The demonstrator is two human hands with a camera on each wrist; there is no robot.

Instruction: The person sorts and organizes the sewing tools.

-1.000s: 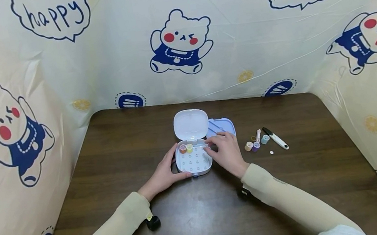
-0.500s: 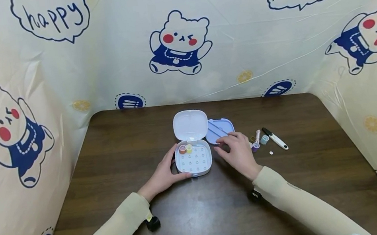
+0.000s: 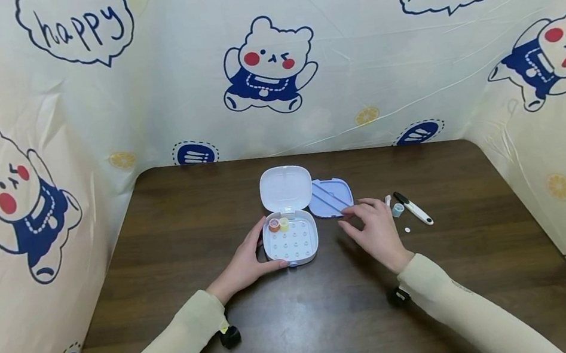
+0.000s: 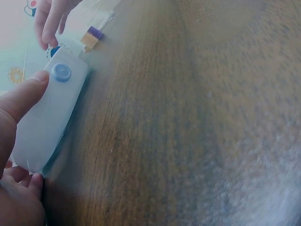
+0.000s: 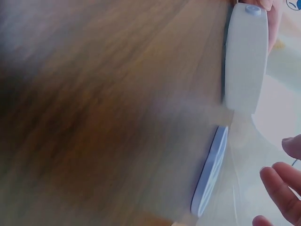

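A small white box [image 3: 308, 257] with its lid [image 3: 286, 189] raised stands on the table. Its inner tray has rows of short pegs; an orange-pink thread spool [image 3: 274, 225] and a yellow one [image 3: 283, 223] sit in the back left corner. My left hand [image 3: 243, 264] grips the box's left side, thumb along the front near the round blue button [image 4: 62, 72]. My right hand [image 3: 376, 234] hovers right of the box with loosely bent fingers and nothing between them, as the right wrist view also shows. In the head view it hides some loose spools.
A lilac-blue tray or cover [image 3: 330, 197] lies behind and right of the box. Right of my hand are a light blue spool [image 3: 398, 209], a black-and-white tool [image 3: 414, 208] and a tiny white piece [image 3: 407, 230]. Purple [image 4: 96, 32] and tan [image 4: 89, 41] spools show in the left wrist view.
My right hand has moved right, from the box's right edge toward the loose spools, uncovering the blue tray. The left hand and the box have stayed put.
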